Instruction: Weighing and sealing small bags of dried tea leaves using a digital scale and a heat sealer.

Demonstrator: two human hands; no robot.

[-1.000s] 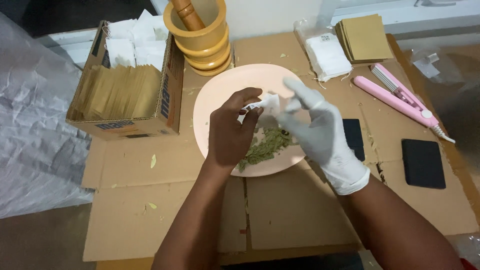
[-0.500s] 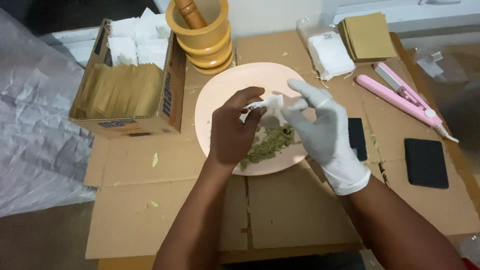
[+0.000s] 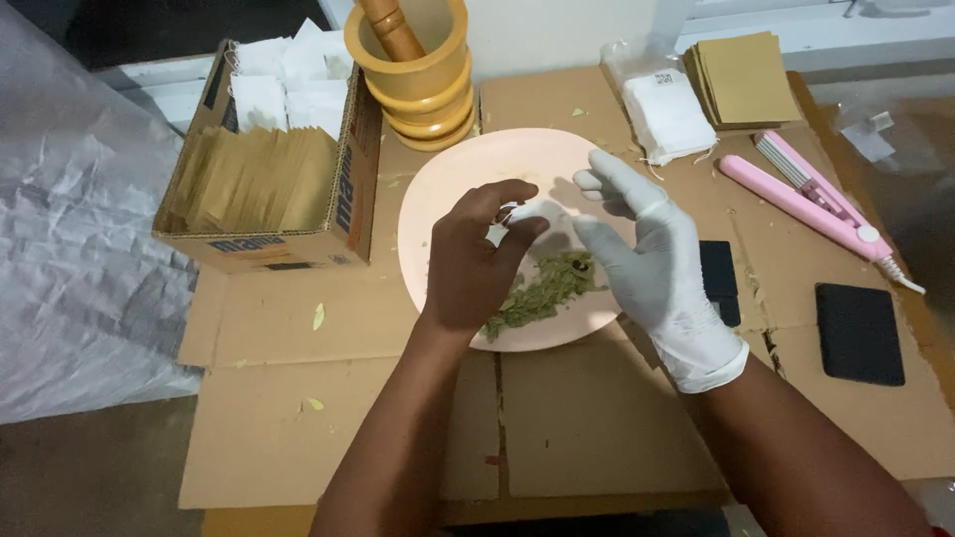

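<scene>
A pale pink plate point(image 3: 468, 179) lies on flattened cardboard with a heap of green dried herb point(image 3: 542, 293) on its near side. Above the plate my bare left hand point(image 3: 477, 268) pinches a small white paper bag point(image 3: 522, 214) between thumb and fingers. My right hand point(image 3: 647, 264), in a white glove, hovers just right of the bag with its fingers spread, and its fingertips are close to the bag. Whether the glove touches the bag is unclear.
A cardboard box point(image 3: 269, 169) of tan and white sachets stands at the left. A wooden mortar and pestle point(image 3: 418, 60) is behind the plate. White bags point(image 3: 667, 114), tan envelopes point(image 3: 741, 75), a pink sealer point(image 3: 811, 204) and two black pads point(image 3: 860, 333) lie right.
Both hands have shifted slightly lower over the plate. The gloved right hand has spread its fingers and eased off the white bag, which stays pinched in the left hand.
</scene>
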